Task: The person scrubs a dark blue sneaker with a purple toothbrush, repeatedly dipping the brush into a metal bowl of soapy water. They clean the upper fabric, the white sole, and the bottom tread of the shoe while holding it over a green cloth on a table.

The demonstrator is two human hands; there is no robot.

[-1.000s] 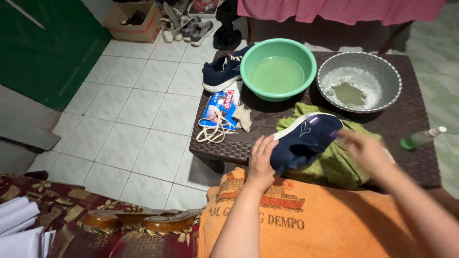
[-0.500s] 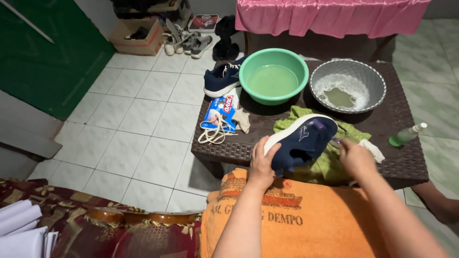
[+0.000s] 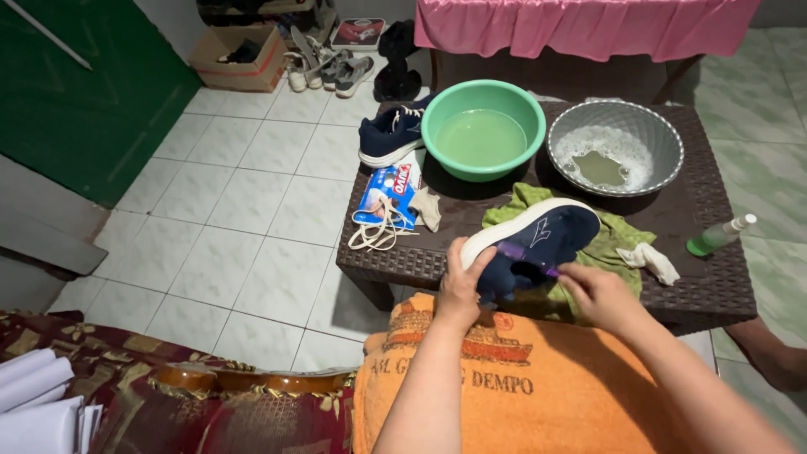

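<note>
A person's two bare hands work over the near edge of a low dark wicker counter (image 3: 714, 277). The left hand (image 3: 462, 282) wraps the heel end of a navy sneaker (image 3: 538, 240) with a white sole, fingers curled shut around it, tilting it sole-side left above a crumpled green cloth (image 3: 614, 231). The right hand (image 3: 598, 294) pinches a purple brush (image 3: 528, 256) against the shoe's dark side.

The sneaker looks light and soft in the fabric upper, probably damp and a little slippery — the stiff rubber sole and heel seem the surest places to hold.

Toward the far edge sit a green basin (image 3: 483, 126) of water and a metal bowl (image 3: 615, 147) with suds. A second navy sneaker (image 3: 391, 134) rests at the far left corner, with white laces (image 3: 377, 234) and a small blue packet (image 3: 388, 189) along the left edge. A green bottle (image 3: 719, 237) lies near the right edge. An orange towel (image 3: 521, 395) covers the lap.
</note>
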